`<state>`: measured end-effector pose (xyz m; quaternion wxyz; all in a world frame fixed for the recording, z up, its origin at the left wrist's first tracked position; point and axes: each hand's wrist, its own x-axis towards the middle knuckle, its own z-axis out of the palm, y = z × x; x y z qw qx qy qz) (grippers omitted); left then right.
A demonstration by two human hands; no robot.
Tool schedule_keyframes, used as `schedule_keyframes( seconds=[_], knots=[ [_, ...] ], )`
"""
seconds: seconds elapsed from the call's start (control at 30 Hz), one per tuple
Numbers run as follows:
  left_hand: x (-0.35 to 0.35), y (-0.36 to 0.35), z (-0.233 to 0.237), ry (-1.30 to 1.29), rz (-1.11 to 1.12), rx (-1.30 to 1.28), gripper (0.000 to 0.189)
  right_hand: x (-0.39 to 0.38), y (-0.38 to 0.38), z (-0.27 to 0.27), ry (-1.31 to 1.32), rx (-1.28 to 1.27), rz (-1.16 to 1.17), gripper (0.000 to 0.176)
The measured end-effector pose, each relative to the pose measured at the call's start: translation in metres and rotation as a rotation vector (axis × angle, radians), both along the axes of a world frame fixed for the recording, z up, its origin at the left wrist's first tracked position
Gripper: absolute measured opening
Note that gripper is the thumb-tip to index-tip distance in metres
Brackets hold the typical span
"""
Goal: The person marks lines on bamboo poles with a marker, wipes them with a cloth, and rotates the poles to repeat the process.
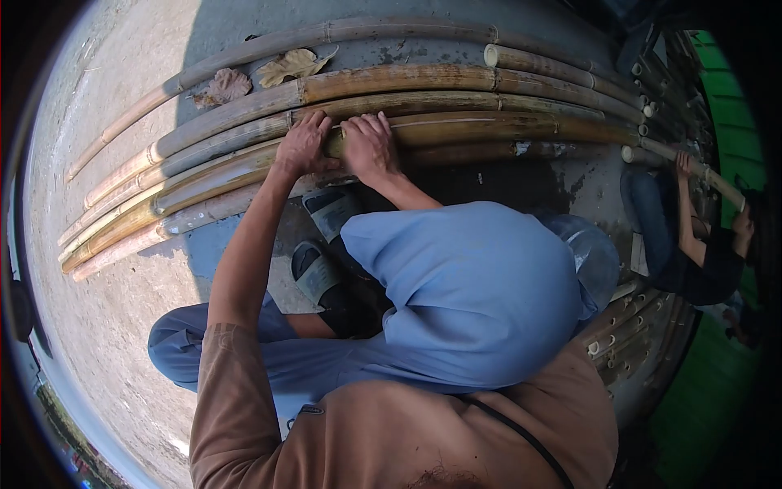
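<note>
Several long bamboo poles lie side by side across the ground in front of my feet. My left hand [305, 144] is closed over the near bamboo pole [481, 128], fingers bent across its top. Close beside it, my right hand [371, 147] grips the same pole with curled fingers. A thin pale line runs along the pole to the right of my hands. Behind it lies another bamboo pole [407, 80], and a darker, thinner pole [366, 30] is farthest off. The undersides of my fingers are hidden.
Two dry leaves [295, 65] lie between the far poles. My sandals [314, 273] are just below my hands. At right, a co-worker [692, 236] holds a bamboo pole [692, 165]. More cut bamboo [627, 330] is stacked at lower right, near a clear plastic container [590, 257].
</note>
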<state>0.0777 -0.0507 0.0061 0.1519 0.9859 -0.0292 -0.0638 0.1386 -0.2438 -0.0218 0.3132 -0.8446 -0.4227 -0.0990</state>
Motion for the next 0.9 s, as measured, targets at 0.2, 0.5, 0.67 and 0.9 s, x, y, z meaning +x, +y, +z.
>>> schedule_keyframes(
  seconds=[0.2, 0.5, 0.67, 0.9],
  knots=[
    [-0.019, -0.014, -0.004, -0.141, 0.091, 0.02, 0.093, 0.041, -0.045, 0.009, 0.007, -0.018, -0.235, 0.038],
    [-0.014, -0.008, -0.01, -0.083, 0.004, 0.047, 0.086, 0.139, -0.173, 0.009, -0.171, -0.208, -0.678, 0.037],
    [0.004, 0.02, -0.004, 0.109, -0.029, -0.218, 0.097, 0.057, -0.053, 0.004, -0.01, -0.081, -0.287, 0.041],
    [0.008, 0.031, -0.022, 0.054, -0.017, -0.27, 0.099, 0.019, -0.018, 0.015, 0.043, -0.053, -0.049, 0.044]
  ],
)
